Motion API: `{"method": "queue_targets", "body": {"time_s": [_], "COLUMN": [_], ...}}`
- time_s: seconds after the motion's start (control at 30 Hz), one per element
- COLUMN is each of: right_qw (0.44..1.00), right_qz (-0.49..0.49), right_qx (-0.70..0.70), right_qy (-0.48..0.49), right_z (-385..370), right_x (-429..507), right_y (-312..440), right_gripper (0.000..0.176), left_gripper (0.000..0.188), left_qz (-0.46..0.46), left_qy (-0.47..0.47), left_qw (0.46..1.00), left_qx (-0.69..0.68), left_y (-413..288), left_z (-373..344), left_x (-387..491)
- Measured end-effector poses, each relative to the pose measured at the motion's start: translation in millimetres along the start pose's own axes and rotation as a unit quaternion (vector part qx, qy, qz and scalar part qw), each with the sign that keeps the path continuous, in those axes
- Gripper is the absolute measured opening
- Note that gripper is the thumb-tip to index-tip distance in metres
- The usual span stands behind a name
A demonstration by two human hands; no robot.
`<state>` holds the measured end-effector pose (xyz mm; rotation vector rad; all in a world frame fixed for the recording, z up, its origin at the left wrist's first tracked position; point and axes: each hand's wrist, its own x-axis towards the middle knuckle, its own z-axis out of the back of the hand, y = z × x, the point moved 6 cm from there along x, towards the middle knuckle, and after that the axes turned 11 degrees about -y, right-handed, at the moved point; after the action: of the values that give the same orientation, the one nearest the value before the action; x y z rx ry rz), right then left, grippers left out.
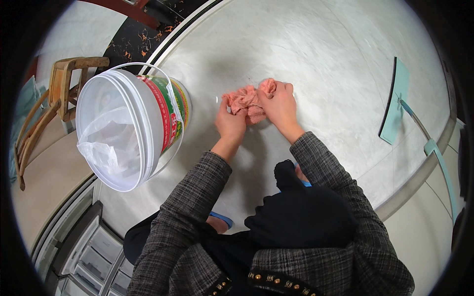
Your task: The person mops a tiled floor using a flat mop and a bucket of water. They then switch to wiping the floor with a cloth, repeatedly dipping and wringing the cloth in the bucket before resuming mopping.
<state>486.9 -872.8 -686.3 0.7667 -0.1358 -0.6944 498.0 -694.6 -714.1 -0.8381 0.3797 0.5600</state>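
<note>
A crumpled pink cloth (249, 101) is held between both hands above the pale floor (326, 48). My left hand (230, 124) grips its left and lower part, thumb pressed into the folds. My right hand (280, 105) pinches a bunched part of the cloth at the upper right. Left of the hands stands a large white plastic bucket (148, 125) with a red, green and yellow label, a raised handle and a clear plastic bag (111, 144) inside. Whether the cloth touches the floor is hard to tell.
A floor squeegee with a light teal head (398, 100) lies on the right, its pole running toward the lower right. A wooden chair (68, 85) is beyond the bucket at the left. Blue slippers (224, 218) are under me. A raised edge (418, 185) borders the pale floor.
</note>
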Motion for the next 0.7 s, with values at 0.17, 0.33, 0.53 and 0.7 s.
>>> {"method": "queue_targets", "body": {"time_s": [0.17, 0.33, 0.53, 0.7], "right_qw": [0.993, 0.976, 0.925, 0.868], "right_qz": [0.119, 0.212, 0.339, 0.291], "right_qx": [-0.004, 0.011, 0.054, 0.015], "right_qy": [0.019, 0.049, 0.166, 0.402], "right_z": [-14, -40, -87, -124], "right_x": [15, 29, 39, 34], "right_y": [27, 48, 63, 84], "right_gripper": [0.024, 0.013, 0.016, 0.023], "left_gripper": [0.067, 0.063, 0.051, 0.053], "left_qz": [-0.001, 0.004, 0.057, 0.103], "left_qy": [0.003, 0.017, 0.079, 0.129], "left_qw": [1.000, 0.997, 0.972, 0.961], "left_qx": [-0.021, -0.070, -0.214, -0.223], "left_y": [1, 0, -12, -8], "left_z": [-5, -6, -4, 5], "left_x": [10, 18, 15, 19]}}
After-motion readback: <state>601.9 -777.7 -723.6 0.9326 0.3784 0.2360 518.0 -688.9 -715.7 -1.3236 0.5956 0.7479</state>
